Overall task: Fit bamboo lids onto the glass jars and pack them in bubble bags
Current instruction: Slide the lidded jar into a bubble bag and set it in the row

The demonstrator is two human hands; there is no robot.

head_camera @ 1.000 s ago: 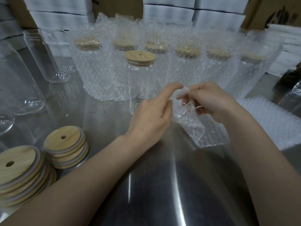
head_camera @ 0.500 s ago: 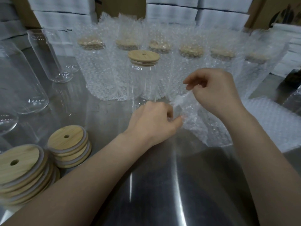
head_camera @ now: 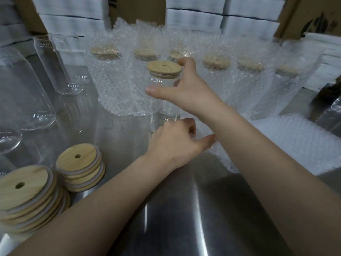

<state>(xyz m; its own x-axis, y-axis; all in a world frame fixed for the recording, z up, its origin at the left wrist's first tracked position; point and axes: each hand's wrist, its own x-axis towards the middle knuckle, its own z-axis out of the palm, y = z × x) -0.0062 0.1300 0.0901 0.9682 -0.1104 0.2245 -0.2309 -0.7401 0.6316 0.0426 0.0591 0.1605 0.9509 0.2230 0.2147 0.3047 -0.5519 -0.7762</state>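
Observation:
A clear glass jar with a bamboo lid stands upright mid-table, in front of a row of bagged jars. My right hand wraps round its upper part, thumb across the front glass and fingers behind, the index finger at the lid's rim. My left hand sits nearer me with curled fingers, pinching the edge of a flat bubble bag that lies under my right forearm. Two stacks of bamboo lids sit at the near left.
Several lidded jars in bubble bags line the back. Empty glass jars stand at the left. A pile of bubble bags lies at the right. White boxes are stacked behind the steel table.
My right hand let go of the bubble bag and reached forward to the lidded jar. My left hand kept the bag's edge and stayed low on the table.

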